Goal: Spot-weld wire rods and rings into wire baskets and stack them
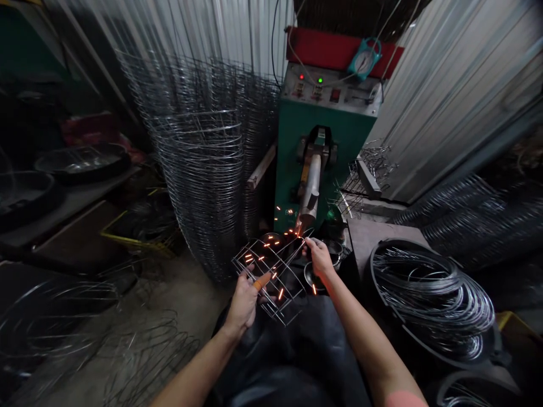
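Head view: camera looks down on both hands in front of a green spot welder point(326, 127), red and green lamps lit.
Left hand point(244, 302): fingers closed on a wire frame point(275, 282); one finger capped by an orange guard point(262, 281).
Right hand point(319, 257): fingers pinched on the frame's upper wires, close under the electrode arm point(309, 189).
Frame position: held in the air above the lap, upper end at the electrode; sparks point(280, 243) scatter across it.
Risk: sparks could burn the bare forearms; a slip of the right fingers could shift the wire off the electrode and leave a poor joint.
Containers: black tub point(373, 271) on the right holds coiled wire point(432, 299); dark bowl point(306, 277) just beside the right hand, contents unclear; black basin point(51, 161) far left, shiny inside.
Nearby: tall stack of wire rings point(199, 164) beside the welder.
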Motion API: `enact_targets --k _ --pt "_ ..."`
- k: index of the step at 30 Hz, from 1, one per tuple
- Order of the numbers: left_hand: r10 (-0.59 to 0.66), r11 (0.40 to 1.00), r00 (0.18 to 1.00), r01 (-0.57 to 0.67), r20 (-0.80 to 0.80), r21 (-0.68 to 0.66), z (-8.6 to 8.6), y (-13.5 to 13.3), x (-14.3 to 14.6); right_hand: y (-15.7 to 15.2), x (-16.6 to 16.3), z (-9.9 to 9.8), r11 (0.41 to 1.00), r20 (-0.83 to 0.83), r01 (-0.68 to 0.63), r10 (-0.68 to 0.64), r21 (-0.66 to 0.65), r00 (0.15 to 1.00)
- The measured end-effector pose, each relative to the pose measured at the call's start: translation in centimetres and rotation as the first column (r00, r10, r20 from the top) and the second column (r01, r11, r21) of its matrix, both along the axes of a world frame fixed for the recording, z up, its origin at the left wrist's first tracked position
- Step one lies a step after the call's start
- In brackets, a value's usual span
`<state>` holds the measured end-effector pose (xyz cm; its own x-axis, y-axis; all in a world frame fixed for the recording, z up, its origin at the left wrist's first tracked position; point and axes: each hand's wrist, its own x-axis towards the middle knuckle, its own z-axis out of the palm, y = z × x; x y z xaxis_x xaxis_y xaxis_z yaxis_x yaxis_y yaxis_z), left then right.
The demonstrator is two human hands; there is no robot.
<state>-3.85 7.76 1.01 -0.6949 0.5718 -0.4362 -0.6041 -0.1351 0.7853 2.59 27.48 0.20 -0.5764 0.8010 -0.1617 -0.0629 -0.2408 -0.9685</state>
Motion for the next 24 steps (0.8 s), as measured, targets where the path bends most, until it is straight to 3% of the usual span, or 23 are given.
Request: enact_targets --k 4,10,14,24 --pt "0.022 1.000 1.000 -0.022 -0.007 0.005 0.1 0.0 0.5 -0.5 2.7 0.2 0.995 0.079 -0.057 0.050 0.084 0.996" --pt "0.061 0.992 0.997 -0.054 -0.053 0.112 -0.8 -0.2 1.8 -5.1 8.7 -1.1 0.916 0.238 -0.369 0.328 0.156 0.914" --pt "0.075 0.990 0.996 -0.068 -0.057 0.122 -0.7 -0.1 2.2 -6.5 8.8 -1.7 0.899 0.276 -0.341 0.266 0.273 0.924" --pt "0.124 0.984 0.992 -0.122 -0.008 0.130 -0.5 0.5 1.9 -5.9 7.4 -2.1 0.875 0.265 -0.287 0.192 0.390 0.945"
